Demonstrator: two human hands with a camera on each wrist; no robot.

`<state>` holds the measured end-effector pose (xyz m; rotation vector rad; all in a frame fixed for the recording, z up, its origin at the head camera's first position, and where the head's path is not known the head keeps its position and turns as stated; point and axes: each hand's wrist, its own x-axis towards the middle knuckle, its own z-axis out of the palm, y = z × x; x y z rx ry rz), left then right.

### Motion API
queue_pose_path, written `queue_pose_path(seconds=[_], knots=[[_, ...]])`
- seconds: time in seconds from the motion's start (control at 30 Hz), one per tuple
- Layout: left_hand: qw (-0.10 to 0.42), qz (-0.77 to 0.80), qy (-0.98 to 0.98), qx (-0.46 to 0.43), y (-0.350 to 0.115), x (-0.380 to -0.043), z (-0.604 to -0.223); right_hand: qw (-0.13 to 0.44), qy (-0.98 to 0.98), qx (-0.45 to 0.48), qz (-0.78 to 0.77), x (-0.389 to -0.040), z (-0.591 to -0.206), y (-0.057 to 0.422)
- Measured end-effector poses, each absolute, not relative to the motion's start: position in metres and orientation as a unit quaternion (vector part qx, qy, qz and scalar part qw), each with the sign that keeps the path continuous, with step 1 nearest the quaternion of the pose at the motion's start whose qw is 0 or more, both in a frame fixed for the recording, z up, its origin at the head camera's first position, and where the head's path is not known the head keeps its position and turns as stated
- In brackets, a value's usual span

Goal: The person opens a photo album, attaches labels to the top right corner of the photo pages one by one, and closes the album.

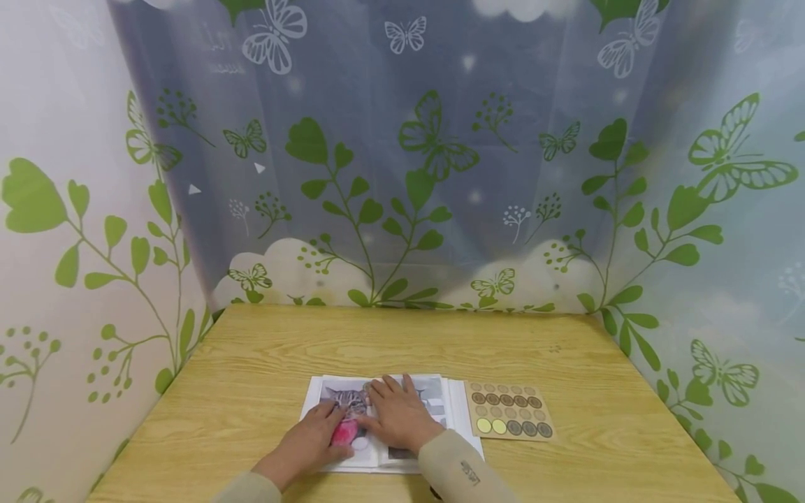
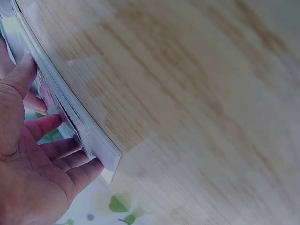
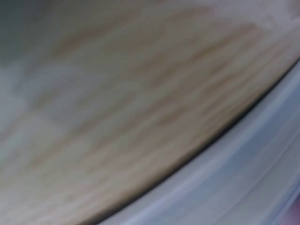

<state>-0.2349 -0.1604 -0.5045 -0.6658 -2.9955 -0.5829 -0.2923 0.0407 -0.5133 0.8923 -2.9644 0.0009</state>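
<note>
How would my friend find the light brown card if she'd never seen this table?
Look for the wooden table, then the open book lying on it. Right beside the book, on its right, is the flat light brown card. Unlike the book with its cat picture, the card has rows of circles, two of them bright yellow.

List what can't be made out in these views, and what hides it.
Head: much of the right page, covered by the right hand.
Head: part of the cat picture, covered by the left hand.
Head: the sleeve lettering and the marks on the round discs, too small to read.
Left wrist: the page pictures, seen nearly edge-on behind the fingers.
Right wrist: the right hand's fingers, lost to blur and the frame edge.
</note>
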Motion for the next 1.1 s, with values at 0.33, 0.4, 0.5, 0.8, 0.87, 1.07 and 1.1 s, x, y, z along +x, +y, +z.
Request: queue_pose_path(seconds=[0.33,0.4,0.5,0.8,0.87,1.07,1.1], knots=[[0.007,-0.186,-0.959,-0.213,-0.161,-0.235,-0.505,0.02,-0.958,0.287,-0.009,-0.29,-0.51,0.043],[0.007,-0.186,-0.959,-0.213,-0.161,-0.235,-0.505,0.02,-0.958,0.286,-0.006,-0.29,-0.511,0.043],[0.007,-0.186,-0.959,-0.213,-0.161,-0.236,-0.505,0.022,-0.959,0.283,0.0,-0.291,-0.512,0.044],[-0.001,-0.177,-0.964,-0.197,-0.158,-0.238,-0.5,0.029,-0.963,0.269,0.014,-0.291,-0.513,0.05],[0.009,-0.166,-0.966,-0.196,-0.157,-0.24,-0.499,0.033,-0.964,0.262,0.02,-0.291,-0.512,0.052],[0.036,-0.158,-0.968,-0.192,-0.156,-0.242,-0.496,0.041,-0.965,0.25,0.069,-0.289,-0.507,0.065],[0.039,-0.16,-0.968,-0.19,-0.155,-0.243,-0.495,0.043,-0.964,0.249,0.08,-0.288,-0.505,0.067]])
